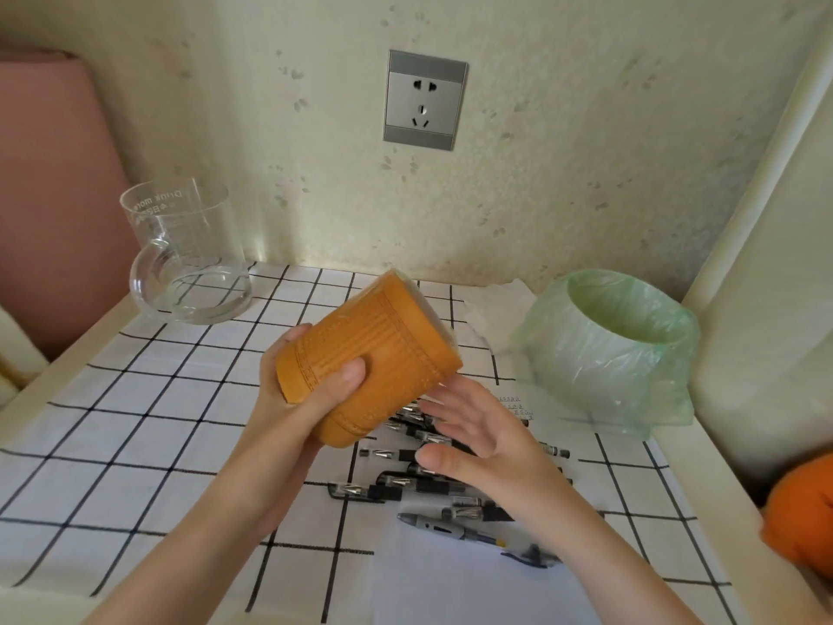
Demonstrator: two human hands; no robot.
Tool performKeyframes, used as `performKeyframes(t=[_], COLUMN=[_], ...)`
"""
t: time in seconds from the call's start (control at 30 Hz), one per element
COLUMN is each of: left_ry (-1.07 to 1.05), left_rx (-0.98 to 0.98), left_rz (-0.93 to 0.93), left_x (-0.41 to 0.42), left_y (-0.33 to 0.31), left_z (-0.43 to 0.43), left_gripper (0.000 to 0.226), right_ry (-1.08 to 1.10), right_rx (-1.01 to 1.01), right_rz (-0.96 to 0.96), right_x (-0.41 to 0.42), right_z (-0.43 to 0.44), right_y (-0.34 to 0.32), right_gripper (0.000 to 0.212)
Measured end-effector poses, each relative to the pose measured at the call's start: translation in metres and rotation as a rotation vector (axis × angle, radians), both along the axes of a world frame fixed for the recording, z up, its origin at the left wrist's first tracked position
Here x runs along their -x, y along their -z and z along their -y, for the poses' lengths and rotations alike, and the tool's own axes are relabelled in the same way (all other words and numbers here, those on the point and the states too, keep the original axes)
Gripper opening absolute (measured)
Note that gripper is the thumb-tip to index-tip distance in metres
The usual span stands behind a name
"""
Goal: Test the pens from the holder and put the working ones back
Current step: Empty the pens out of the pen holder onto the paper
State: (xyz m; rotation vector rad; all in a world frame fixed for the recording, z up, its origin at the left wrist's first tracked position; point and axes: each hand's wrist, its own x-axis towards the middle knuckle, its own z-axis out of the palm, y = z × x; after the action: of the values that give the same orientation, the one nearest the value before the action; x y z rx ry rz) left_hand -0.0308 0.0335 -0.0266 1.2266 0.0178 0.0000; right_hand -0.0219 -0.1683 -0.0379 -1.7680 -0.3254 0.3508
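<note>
My left hand (311, 394) grips an orange-brown cylindrical pen holder (383, 349) and holds it tilted above the table, its mouth turned up and to the right. My right hand (473, 439) hovers open just below the holder, fingers spread, holding nothing. Under both hands several black pens (396, 484) lie in a loose pile on the checked cloth. A grey pen (450, 530) rests a little nearer to me on a sheet of white paper (450, 584). The holder's inside is hidden.
A clear glass measuring cup (189, 259) stands at the back left. A small bin lined with a green plastic bag (608, 349) stands at the back right. An orange object (807, 512) lies at the right edge. A wall socket (423, 101) is on the wall behind.
</note>
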Motion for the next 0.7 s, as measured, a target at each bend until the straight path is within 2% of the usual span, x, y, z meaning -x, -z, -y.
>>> performKeyframes(t=[0.07,0.23,0.33,0.4,0.57,0.7], left_ry=[0.033,0.113,0.113,0.073,0.034,0.149], left_rx=[-0.046,-0.231,-0.42,-0.539,-0.675,-0.984], left_rz=[0.004,-0.018,0.019,0.06,0.126,0.149], left_x=[0.001,0.002,-0.003,-0.006,-0.01,-0.009], left_y=[0.004,0.013,0.014,0.014,0.01,0.023], left_z=[0.007,0.019,0.018,0.017,0.023,0.025], left_gripper=[0.092,0.086,0.087,0.089,0.077,0.069], right_ry=[-0.004,0.1,0.2,0.237,0.31,0.409], right_rx=[-0.091,-0.235,-0.206,-0.181,-0.205,-0.146], right_rz=[-0.056,-0.101,0.001,0.069,0.128,0.193], right_x=[0.001,-0.004,-0.008,-0.012,-0.032,-0.05], right_z=[-0.006,-0.01,-0.004,0.0,-0.001,-0.008], right_y=[0.0,0.002,-0.006,-0.014,-0.025,-0.021], right_gripper=[0.09,0.102,0.09,0.091,0.09,0.097])
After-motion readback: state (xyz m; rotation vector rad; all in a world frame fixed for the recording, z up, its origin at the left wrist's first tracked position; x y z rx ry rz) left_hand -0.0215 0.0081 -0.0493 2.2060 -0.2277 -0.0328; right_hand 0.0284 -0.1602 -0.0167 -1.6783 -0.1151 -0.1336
